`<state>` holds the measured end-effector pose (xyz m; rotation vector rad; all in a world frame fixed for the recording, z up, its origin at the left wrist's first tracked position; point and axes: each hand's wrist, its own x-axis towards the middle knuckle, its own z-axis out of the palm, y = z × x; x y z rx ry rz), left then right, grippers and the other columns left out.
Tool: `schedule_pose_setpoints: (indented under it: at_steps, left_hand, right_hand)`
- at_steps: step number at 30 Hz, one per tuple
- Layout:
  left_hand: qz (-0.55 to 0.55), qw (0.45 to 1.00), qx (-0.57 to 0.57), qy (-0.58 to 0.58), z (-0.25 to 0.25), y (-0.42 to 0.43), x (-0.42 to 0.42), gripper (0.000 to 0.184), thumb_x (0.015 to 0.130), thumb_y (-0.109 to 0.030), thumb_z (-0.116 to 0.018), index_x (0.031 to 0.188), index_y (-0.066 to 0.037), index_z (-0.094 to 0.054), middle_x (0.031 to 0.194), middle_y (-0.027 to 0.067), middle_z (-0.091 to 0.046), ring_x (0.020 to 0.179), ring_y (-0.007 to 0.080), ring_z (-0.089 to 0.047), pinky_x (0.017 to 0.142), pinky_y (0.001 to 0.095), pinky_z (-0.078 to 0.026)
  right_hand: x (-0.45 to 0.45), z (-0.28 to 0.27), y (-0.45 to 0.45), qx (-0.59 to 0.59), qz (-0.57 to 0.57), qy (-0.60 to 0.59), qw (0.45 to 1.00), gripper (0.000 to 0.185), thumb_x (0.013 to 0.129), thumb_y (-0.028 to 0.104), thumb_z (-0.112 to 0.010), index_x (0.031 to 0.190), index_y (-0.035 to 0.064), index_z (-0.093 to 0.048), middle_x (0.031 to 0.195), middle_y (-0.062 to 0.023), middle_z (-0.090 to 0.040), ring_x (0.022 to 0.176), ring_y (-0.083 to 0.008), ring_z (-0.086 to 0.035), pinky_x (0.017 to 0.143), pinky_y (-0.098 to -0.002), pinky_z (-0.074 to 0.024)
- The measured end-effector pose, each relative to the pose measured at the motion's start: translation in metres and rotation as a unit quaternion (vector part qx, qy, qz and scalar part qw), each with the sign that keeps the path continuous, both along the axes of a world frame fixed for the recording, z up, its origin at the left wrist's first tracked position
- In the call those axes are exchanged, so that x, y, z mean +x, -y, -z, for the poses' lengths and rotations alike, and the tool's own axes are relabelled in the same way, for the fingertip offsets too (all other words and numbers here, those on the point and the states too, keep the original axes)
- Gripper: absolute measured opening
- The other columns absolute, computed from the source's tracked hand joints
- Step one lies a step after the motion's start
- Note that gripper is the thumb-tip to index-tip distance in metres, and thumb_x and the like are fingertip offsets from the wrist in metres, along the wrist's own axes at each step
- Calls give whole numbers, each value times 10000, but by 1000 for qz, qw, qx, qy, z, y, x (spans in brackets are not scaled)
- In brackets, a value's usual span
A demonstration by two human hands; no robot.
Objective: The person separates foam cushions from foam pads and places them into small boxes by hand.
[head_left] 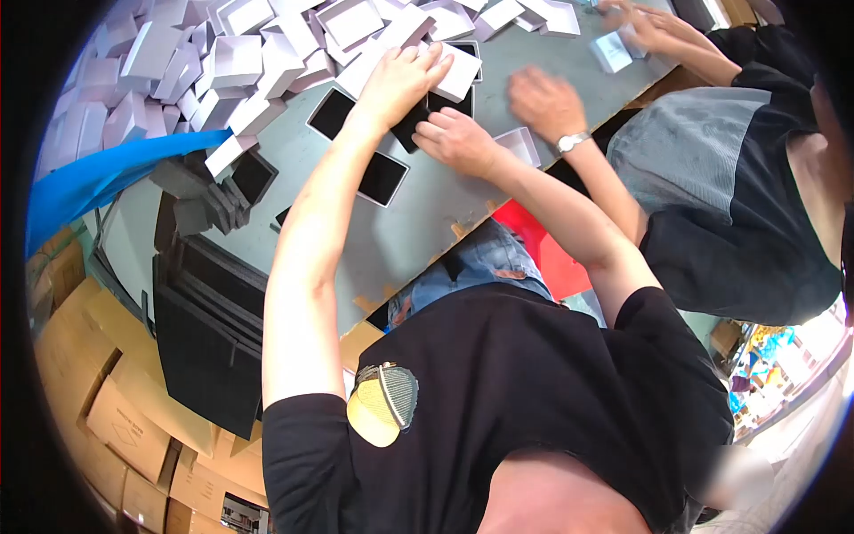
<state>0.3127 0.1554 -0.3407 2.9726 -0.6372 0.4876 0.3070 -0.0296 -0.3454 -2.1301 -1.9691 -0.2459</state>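
My left hand (405, 82) reaches over the grey table, its bent fingers on a white box (460, 75). Just nearer to me, my right hand (456, 141) is closed, fingertips pinching the edge of a black foam piece (408, 133). The palm sides of both hands are hidden. Beside my left forearm lies a white tray with a black insert (332, 113). Another black-lined white tray (383, 179) sits closer to the table's front edge. Right of my right hand stands a pale open box (518, 146).
Many white boxes (237, 62) are heaped at the back left. Black foam pieces (213, 206) lie by a blue sheet (124, 169). At right, a co-worker's blurred watch-wearing hand (547, 102) is close; their other hand (636, 28) is near a light-blue box (611, 52). Cartons (129, 432) stand lower left.
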Motion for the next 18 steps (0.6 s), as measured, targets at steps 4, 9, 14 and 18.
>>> schedule_pose_setpoints:
  at_steps: [4, 9, 14, 18]
  left_hand:
    - [7, 1000, 24, -12, -13, -3, 16, 531, 761, -192, -675, 1274, -127, -553, 1305, 54, -565, 1059, 226, -566, 899, 379, -435]
    - [8, 992, 18, -124, -41, 19, 34, 494, 732, -190, -725, 1173, -47, -553, 1266, 106, -594, 1158, 255, -550, 960, 397, -397]
    - [-169, 926, -313, -125, -78, 5, -8, 370, 836, -135, -615, 1194, -61, -556, 1084, 159, -664, 872, 264, -662, 783, 379, -498]
    - [-345, 729, -573, -142, -78, -44, -120, 285, 916, -139, -566, 1187, -53, -585, 764, 41, -625, 695, 106, -581, 625, 269, -469]
  right_hand:
    - [-1, -20, -8, 75, -40, -9, 996, 70, 721, 188, -601, 755, 127, -613, 771, 13, -481, 764, -152, -508, 695, -300, -427]
    - [-54, -57, 18, 182, 143, -195, 953, 113, 722, 104, -711, 830, 94, -678, 834, -22, -592, 780, -216, -562, 728, -361, -446]
    - [-117, -55, 15, 62, 23, -629, 775, 111, 768, 87, -732, 861, 85, -673, 1271, -143, -582, 1172, -321, -552, 946, -392, -447]
    - [-119, -1, -14, -52, 40, -737, 673, 122, 798, 133, -732, 885, 75, -668, 1530, -197, -337, 1356, -351, -413, 1035, -422, -412]
